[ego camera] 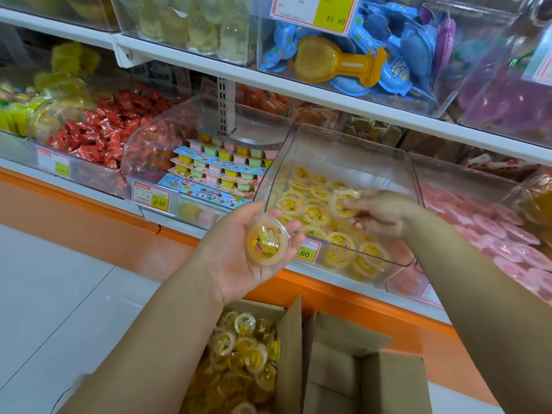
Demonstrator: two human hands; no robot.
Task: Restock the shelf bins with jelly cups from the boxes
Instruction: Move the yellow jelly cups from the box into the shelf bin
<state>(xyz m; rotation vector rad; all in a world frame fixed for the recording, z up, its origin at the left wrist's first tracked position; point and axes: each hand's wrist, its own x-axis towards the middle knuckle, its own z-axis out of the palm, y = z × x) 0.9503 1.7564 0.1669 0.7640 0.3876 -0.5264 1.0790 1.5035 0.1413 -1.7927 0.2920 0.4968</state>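
Orange shelf base (89,210), pale floor (59,294), two cardboard boxes (289,348) (358,369); my left hand (230,252) cradles one jelly cup (268,242) in curled fingers, my right hand (385,213) seemingly pinches a second cup (340,203) over the bin (343,150).

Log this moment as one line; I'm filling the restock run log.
left hand: cradles yellow jelly cup | right hand: fingers pinch second cup in clear bin | open box: more cups below
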